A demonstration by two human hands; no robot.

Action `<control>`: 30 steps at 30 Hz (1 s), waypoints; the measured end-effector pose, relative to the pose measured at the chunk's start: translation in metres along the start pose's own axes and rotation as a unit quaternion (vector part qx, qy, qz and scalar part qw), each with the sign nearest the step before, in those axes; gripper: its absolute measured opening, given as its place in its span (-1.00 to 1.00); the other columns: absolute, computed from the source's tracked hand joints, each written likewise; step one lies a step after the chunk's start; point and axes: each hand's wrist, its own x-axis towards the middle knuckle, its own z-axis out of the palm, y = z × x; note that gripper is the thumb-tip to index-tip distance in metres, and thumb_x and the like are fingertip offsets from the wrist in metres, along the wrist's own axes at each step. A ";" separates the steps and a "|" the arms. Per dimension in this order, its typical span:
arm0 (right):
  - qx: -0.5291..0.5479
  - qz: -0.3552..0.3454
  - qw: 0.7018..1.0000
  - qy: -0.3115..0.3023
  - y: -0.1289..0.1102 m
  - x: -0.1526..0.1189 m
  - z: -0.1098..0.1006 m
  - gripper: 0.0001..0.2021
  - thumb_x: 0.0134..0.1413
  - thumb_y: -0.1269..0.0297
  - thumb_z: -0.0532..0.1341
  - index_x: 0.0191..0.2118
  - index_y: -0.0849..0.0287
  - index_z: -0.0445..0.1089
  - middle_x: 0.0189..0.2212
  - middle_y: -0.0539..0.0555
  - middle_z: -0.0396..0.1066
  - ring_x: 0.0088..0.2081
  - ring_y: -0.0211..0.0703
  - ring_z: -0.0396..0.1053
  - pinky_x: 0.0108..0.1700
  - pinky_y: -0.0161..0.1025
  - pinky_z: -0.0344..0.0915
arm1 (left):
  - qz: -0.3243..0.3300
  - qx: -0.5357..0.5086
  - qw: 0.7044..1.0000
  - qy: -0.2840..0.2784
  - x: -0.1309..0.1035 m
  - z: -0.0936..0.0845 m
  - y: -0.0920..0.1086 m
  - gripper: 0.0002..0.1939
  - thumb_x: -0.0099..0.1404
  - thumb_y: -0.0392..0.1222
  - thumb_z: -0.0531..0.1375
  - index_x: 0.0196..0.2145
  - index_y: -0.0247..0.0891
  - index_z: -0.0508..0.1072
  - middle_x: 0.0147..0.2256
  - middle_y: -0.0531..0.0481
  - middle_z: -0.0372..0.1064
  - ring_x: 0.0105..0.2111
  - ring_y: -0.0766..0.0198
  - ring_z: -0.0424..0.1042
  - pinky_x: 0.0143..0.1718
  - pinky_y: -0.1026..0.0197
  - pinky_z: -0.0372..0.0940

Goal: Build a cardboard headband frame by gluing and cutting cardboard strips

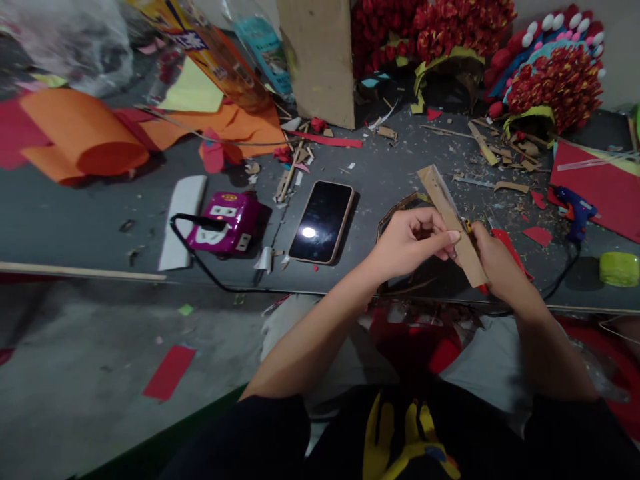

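Observation:
My left hand [415, 241] pinches a narrow brown cardboard strip [470, 257] between thumb and fingers, at the right of centre over the table's front edge. Behind the strip, my right hand [493, 257] is wrapped around a tool with a yellow and red handle, mostly hidden by the strip; a thin blade seems to lie along the strip's upper right edge. A curved brown band [400, 203] rests on the table just behind my left hand.
Left of my hands lie a phone [323, 222] and a purple power socket [227, 223] with a black cable. A blue glue gun [576, 212] and green tape roll [619, 269] are at the right. Red flowered pieces [555, 83], cardboard [317, 63] and orange sheets [85, 133] stand behind.

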 end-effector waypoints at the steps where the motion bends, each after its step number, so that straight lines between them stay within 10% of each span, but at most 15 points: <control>1: 0.001 0.001 1.000 -0.004 0.000 0.000 -0.001 -0.72 0.05 0.14 0.16 -0.24 0.06 0.01 -0.37 0.12 0.43 -0.38 -0.03 0.41 -0.43 -0.26 0.13 | 0.001 0.001 1.000 -0.001 0.000 0.000 0.000 -0.56 0.05 0.09 0.43 -0.51 -0.31 0.36 -0.60 0.05 0.45 -0.59 0.39 0.48 -0.54 0.39 0.41; 30: -0.079 -0.009 0.994 0.069 -0.005 0.004 -0.005 -0.79 0.01 0.08 0.15 -0.38 0.06 0.14 -0.57 0.01 0.33 -0.55 -0.18 0.16 -0.45 -0.29 -0.03 | -0.011 0.035 0.999 -0.014 -0.005 0.000 0.004 -0.57 0.03 0.09 0.43 -0.50 -0.31 0.39 -0.58 0.06 0.41 -0.58 0.42 0.41 -0.51 0.36 0.43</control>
